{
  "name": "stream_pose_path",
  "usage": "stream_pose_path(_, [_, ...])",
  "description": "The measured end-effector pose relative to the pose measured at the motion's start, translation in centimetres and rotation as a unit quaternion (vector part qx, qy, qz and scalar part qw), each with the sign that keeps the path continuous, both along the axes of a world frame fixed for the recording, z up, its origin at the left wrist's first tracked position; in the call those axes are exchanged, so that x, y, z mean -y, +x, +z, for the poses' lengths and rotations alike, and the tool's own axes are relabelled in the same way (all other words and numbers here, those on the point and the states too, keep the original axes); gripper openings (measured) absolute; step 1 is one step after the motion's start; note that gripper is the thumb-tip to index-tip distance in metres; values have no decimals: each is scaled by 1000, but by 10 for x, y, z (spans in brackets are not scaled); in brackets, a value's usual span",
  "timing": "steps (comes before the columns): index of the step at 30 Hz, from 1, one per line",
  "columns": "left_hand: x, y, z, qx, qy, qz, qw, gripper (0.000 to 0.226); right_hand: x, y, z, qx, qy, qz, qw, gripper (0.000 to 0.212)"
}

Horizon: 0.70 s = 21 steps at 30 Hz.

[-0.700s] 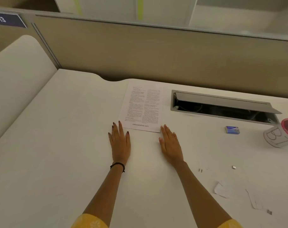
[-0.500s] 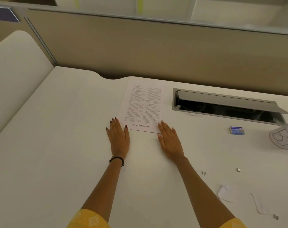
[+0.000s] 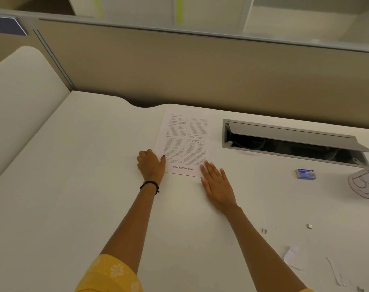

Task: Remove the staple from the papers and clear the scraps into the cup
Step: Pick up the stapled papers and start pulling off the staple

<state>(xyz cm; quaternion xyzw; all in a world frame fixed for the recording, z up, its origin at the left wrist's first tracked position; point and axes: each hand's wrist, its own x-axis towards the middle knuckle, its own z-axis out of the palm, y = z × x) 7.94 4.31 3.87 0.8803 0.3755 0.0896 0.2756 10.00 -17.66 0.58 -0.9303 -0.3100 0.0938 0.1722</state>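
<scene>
The left hand [image 3: 151, 165], flat on the desk [image 3: 74, 186] a moment ago, now pinches the near-left edge of the papers [image 3: 185, 142], thumb on top. The right hand [image 3: 216, 182] stays flat, fingertips on their near-right corner.

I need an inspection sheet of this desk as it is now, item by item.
Surface: white desk.
Job's things: papers lie flat mid-desk; cup at right edge, partly out of frame; staple not visible.
Clutter: paper scraps and metal bits near right; blue staple box left of cup.
Hands: left hand grips papers' left edge; right hand flat, fingertips at their near right corner.
Cables: dimly seen inside open hatch.
Surroundings: beige partition behind desk.
</scene>
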Motion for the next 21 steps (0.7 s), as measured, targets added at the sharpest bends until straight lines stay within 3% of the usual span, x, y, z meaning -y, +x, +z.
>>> stream_pose_path(11, [-18,20,0,-80,-98,40,991,63,0,2,-1,-7,12,-4,1000,80])
stream_pose_path(16, [-19,18,-1,-22,-113,44,992,56,0,1,-1,-9,24,-3,1000,80])
stream_pose_path(21, [-16,16,9,55,-214,28,975,45,2,2,-1,-18,44,-4,999,82])
